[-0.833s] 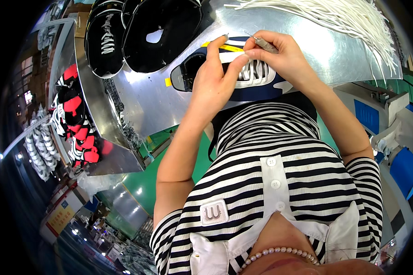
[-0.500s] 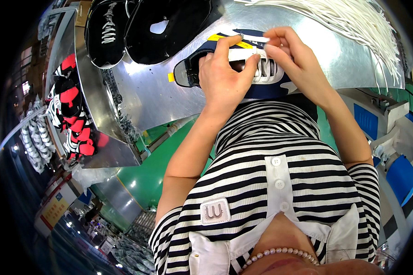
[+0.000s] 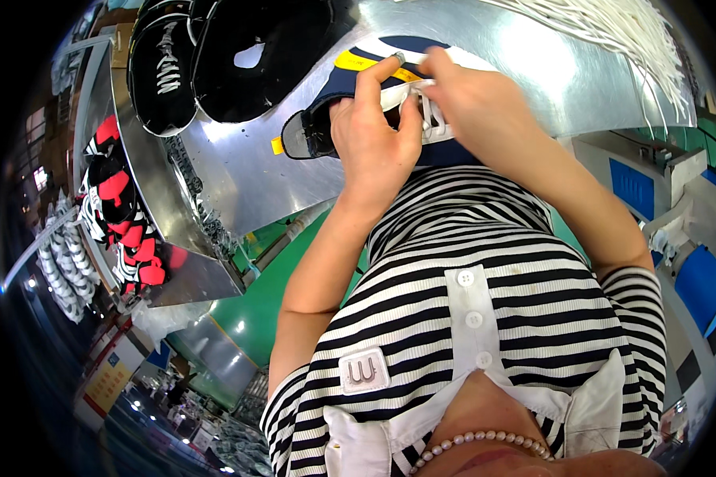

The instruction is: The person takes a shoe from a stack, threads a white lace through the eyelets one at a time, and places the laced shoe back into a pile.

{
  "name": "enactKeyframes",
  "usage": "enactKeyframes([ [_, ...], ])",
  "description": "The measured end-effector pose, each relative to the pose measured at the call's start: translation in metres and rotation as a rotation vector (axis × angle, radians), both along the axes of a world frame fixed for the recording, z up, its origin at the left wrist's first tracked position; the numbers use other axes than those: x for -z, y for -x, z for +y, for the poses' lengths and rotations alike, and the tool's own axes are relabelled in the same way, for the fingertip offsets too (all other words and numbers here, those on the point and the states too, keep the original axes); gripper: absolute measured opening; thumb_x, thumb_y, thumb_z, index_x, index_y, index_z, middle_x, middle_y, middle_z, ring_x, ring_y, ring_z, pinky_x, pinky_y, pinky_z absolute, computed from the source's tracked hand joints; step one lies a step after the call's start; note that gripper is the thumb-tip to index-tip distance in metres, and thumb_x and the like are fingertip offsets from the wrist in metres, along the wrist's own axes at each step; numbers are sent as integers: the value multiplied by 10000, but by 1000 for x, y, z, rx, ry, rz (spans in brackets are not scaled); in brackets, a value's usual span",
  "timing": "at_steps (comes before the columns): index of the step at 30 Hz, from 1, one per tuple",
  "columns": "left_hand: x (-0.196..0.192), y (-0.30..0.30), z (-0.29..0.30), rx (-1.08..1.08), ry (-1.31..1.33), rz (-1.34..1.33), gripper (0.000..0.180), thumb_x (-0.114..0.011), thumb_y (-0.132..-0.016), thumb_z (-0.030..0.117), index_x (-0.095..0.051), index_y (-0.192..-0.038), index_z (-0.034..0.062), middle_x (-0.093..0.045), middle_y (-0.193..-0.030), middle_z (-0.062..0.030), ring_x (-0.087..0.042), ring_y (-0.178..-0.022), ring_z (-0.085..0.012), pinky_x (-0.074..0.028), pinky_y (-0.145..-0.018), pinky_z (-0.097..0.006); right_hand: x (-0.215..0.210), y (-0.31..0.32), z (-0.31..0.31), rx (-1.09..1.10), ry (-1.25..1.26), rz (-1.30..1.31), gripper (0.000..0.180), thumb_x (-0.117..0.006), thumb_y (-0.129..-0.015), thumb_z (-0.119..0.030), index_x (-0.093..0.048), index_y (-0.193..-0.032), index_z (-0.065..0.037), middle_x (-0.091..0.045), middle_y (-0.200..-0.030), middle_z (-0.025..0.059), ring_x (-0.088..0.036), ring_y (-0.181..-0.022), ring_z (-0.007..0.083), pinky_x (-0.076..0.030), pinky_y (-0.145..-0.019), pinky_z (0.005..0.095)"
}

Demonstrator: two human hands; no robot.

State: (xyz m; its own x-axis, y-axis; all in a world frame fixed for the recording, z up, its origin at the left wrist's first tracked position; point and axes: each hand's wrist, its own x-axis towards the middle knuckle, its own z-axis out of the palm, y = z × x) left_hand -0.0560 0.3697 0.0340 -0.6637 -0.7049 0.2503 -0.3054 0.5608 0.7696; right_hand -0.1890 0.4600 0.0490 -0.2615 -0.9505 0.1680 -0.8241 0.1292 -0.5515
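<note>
A navy shoe upper (image 3: 447,153) with a yellow stripe (image 3: 354,60) lies sideways at the near edge of the metal table, its heel to the left. My left hand (image 3: 378,135) grips it by the lacing opening, with the thumb inside and the index finger over the stripe. Over the eyelet rows my right hand (image 3: 485,103) is closed, its fingertips pinched near the white lace (image 3: 432,119). Those fingertips are smeared by motion, and the hand covers the toe side. A small yellow tab (image 3: 277,145) sticks out at the heel.
Large black shoe uppers (image 3: 266,71) stand at the far left of the metal table (image 3: 247,171). A thick bundle of white laces (image 3: 605,36) lies at the far right. Red, black and white shoe parts (image 3: 131,215) are piled beyond the table's left side. A blue chair (image 3: 702,286) is at right.
My right hand has moved left and in to the eyelets from beside the shoe, where it pinched a white lace. The upper and my left hand have shifted slightly left in view.
</note>
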Motion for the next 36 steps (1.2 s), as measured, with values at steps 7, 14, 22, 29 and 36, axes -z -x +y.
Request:
enactKeyframes([
  [7,-5,-7,-11,-7,-346,145,391,-670,-808,13,-556,-1182,11,-680,-988,-102,-647,-822,-198,-514,-748,-320,-23,19,8,3,-151,-275,164,-591,-925,-141,-548,-1022,-16,-549,-658,72,-568,-592,206,-426,-531,314],
  [14,-2,5,-8,-45,-299,183,448,-695,-811,7,-508,-1216,-32,-657,-1052,-128,-647,-932,-162,-515,-834,-282,22,23,7,265,232,-307,190,-664,-866,-229,-677,-1013,-110,-663,-696,73,-619,-577,228,-454,-525,334],
  [22,-38,-8,-22,118,-877,166,465,-659,-850,-45,-449,-1264,-13,-618,-1089,-135,-655,-954,-181,-528,-841,-290,29,31,-8,269,457,-763,161,-674,-858,-162,-713,-1005,-110,-685,-728,68,-640,-576,186,-495,-545,286],
  [29,-32,-6,-24,116,-885,93,405,-658,-859,-4,-490,-1226,19,-663,-1010,-121,-662,-913,-165,-523,-836,-288,17,24,-4,-155,320,-230,298,-739,-728,-40,-703,-1016,-108,-700,-824,60,-657,-642,209,-498,-537,287],
  [36,-30,-3,-25,161,-920,78,355,-642,-903,70,-501,-1223,8,-683,-975,-116,-658,-866,-150,-514,-787,-269,25,26,-6,-226,394,5,244,-726,-701,-84,-672,-930,-147,-680,-760,-1,-668,-666,182,-489,-526,294],
])
